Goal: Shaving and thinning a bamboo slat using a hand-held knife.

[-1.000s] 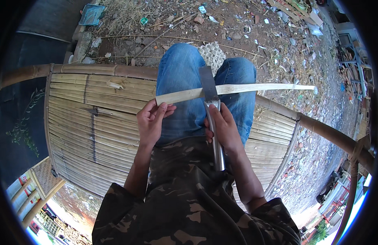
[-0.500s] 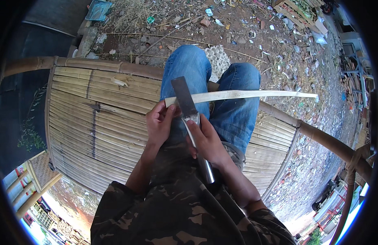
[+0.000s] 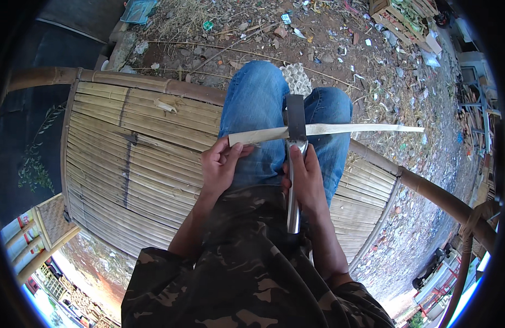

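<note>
A long pale strip (image 3: 361, 128), which looks like split bamboo, lies across above my thighs. My left hand (image 3: 221, 161) pinches its left end between thumb and fingers. In my right hand (image 3: 306, 175) is a knife (image 3: 296, 117) with a broad dark blade and a shiny metal tube handle. The blade points away from me and crosses over the strip near its middle, hiding a short piece of it. My right thumb lies along the top of the handle. The strip's far right end sticks out past my right knee, held by nothing.
I sit on a bamboo slat bench (image 3: 170, 158) with a thick bamboo pole (image 3: 154, 83) along its front edge. A small pale bamboo scrap (image 3: 165, 105) lies on the slats. An egg tray (image 3: 296, 78) shows beyond my knees, on littered ground. A wooden crate (image 3: 397, 22) stands far right.
My right hand has moved the knife to the right along the strip, from near my left hand to about its middle. The blade has turned from slanting left to nearly straight ahead.
</note>
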The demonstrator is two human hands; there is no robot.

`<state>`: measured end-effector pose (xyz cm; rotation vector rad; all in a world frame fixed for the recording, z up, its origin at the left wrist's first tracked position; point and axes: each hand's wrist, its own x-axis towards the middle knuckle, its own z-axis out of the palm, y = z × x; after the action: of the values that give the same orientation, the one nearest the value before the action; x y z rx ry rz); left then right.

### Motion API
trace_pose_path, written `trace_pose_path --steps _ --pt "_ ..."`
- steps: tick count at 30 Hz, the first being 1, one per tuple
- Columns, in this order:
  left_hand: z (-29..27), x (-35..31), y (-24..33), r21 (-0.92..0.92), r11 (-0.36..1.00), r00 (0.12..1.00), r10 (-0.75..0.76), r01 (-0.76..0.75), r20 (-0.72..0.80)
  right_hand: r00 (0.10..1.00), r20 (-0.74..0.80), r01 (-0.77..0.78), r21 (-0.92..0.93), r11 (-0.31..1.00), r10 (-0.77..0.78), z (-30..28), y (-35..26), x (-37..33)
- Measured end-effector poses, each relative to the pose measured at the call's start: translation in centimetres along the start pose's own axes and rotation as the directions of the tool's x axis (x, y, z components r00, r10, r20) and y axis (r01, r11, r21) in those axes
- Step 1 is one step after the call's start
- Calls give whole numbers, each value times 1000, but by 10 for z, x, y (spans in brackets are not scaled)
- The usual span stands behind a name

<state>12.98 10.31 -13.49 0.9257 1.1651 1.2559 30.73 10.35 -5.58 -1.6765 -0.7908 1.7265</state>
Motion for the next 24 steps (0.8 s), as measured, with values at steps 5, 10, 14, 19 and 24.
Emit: trace_pose_path --steps 5,10,14,19,24 --pt "-1 2 1 53 998 999 -39 39 -7 996 90 0 -69 998 6 20 -3 -14" --pt "3 1 -1 -27 1000 999 7 -6 39 989 -141 -30 132 991 49 -14 -2 4" --pt "3 0 -5 11 997 997 -82 82 15 989 143 -34 12 999 32 23 3 -15" --pt "4 0 -1 25 1000 1000 -17 17 20 997 -70 -19 74 997 24 -5 3 -1" --pt "2 1 -6 102 994 998 -42 38 36 970 242 -3 -50 999 15 40 3 -20"
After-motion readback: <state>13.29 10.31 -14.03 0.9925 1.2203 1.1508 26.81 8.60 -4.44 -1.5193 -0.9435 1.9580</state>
